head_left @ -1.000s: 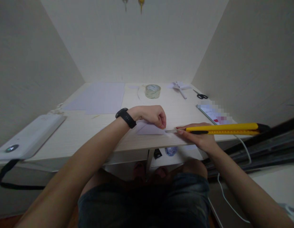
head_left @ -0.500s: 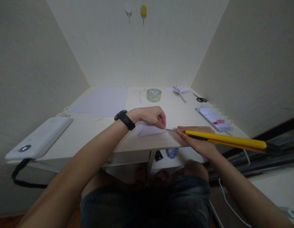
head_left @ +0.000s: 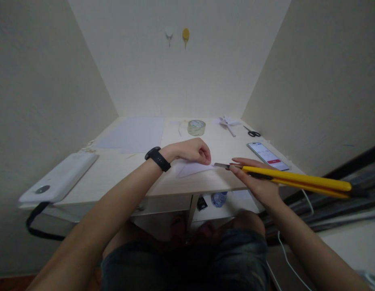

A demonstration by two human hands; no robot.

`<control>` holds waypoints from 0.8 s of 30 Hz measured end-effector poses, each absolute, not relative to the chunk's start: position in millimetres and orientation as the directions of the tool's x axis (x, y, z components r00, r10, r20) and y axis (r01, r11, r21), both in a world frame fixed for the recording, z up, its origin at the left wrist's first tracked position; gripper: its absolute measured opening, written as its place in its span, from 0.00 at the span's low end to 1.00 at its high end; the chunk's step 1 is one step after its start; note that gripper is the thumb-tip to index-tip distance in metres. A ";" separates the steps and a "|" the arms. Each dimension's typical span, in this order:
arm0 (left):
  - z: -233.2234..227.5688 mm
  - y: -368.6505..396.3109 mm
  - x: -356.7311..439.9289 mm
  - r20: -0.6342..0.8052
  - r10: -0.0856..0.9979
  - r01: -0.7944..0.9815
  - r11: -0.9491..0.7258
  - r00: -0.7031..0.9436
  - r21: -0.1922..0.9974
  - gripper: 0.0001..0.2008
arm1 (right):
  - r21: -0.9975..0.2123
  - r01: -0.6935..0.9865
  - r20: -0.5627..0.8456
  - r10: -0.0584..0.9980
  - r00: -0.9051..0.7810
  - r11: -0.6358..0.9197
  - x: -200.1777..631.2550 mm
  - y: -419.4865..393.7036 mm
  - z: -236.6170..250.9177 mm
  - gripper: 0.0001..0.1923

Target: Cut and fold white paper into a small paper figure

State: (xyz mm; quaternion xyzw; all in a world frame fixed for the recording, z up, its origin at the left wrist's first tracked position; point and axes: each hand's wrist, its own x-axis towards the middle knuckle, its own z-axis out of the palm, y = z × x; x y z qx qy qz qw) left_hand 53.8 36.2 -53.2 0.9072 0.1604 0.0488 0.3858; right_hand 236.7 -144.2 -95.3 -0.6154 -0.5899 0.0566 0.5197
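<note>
Since a moment ago our right hand (head_left: 260, 184) has drawn the yellow utility knife (head_left: 296, 178), fingers wrapped round it, off the folded paper (head_left: 192, 167), which our left hand (head_left: 192, 150) pins, fingers curled, near the desk (head_left: 114, 169) front edge.

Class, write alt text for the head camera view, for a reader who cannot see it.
A person's left hand pins a small sheet of paper to a pale desk while the right hand holds a yellow utility knife, blade pointing at the sheet. Farther back lie a tape roll, scissors and a phone.
</note>
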 end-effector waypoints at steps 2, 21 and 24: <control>-58.9 39.7 51.2 -0.023 0.344 0.264 -0.676 0.939 0.687 0.08 | -0.742 0.616 0.558 0.751 0.352 0.263 239.2 -138.6 -96.1 0.14; -68.0 49.0 30.2 0.149 0.492 0.093 -0.434 0.858 0.896 0.05 | -0.943 0.040 0.328 0.898 0.292 0.331 240.6 -98.6 -81.9 0.30; -73.1 61.5 19.8 0.125 0.516 0.111 -0.401 0.847 0.909 0.04 | -0.909 0.155 0.418 0.840 0.347 0.388 271.7 -110.0 -75.5 0.26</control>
